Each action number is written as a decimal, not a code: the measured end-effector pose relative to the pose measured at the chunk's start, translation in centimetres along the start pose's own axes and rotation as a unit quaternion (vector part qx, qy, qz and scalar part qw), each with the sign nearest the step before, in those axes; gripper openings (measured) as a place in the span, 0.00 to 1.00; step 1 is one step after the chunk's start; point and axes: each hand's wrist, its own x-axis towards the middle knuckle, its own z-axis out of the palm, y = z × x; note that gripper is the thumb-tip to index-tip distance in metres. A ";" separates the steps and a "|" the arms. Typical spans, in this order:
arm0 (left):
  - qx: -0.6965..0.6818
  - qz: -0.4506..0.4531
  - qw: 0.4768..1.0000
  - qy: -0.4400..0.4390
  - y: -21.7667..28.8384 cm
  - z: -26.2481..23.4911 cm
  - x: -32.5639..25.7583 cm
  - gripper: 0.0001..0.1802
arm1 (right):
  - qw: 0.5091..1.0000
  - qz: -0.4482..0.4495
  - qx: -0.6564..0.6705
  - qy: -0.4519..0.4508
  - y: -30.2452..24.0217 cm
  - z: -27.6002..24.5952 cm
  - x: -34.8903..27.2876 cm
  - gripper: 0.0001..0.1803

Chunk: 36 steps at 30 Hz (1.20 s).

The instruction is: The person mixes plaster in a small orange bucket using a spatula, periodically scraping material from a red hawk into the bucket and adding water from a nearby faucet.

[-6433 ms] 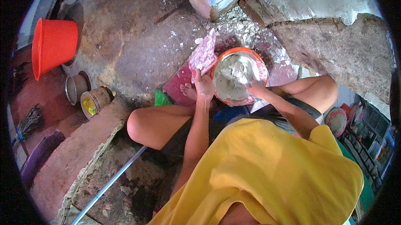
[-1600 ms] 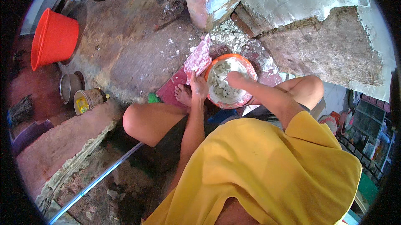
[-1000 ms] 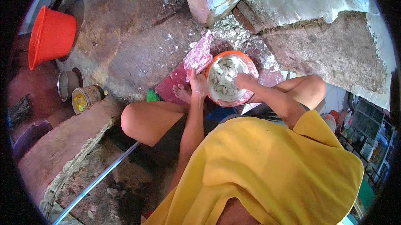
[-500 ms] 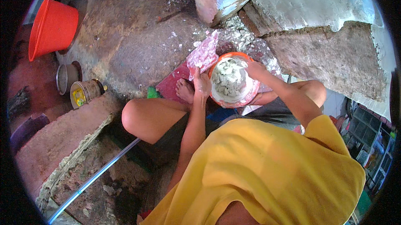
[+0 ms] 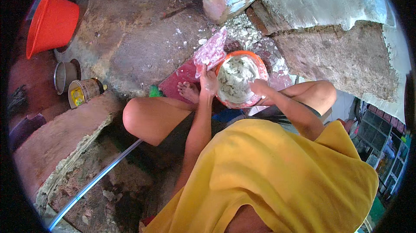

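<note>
An orange-rimmed bowl (image 5: 264, 66) sits between my legs, its inner wall smeared white. Inside lies a lumpy grey-white paste (image 5: 236, 77) that looks like plaster. My left hand (image 5: 209, 82) is closed on the lower end of a flat pink piece (image 5: 211, 52), smeared with white, beside the bowl's left rim. My right hand (image 5: 260, 87) is curled over the right side of the bowl, knuckles up, at the edge of the paste. Whatever its fingers hold, if anything, is hidden.
A red tub (image 5: 54, 25), a metal pot (image 5: 65, 77) and a stained bucket with yellow inside (image 5: 79, 95) stand to the left. White crumbs (image 5: 242, 29) lie beyond the bowl, near a partly plastered wall (image 5: 338, 59). A shiny pole (image 5: 95, 183) slants at lower left.
My right hand has moved from the bowl's upper right rim down toward its lower right. The paste looks smoother and more spread out. My left hand keeps its hold on the pink piece.
</note>
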 end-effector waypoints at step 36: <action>0.001 0.018 1.000 0.012 0.1 -1.3 0.7 0.25 | 0.510 0.153 0.838 -0.116 -0.2 1.9 -0.7 0.28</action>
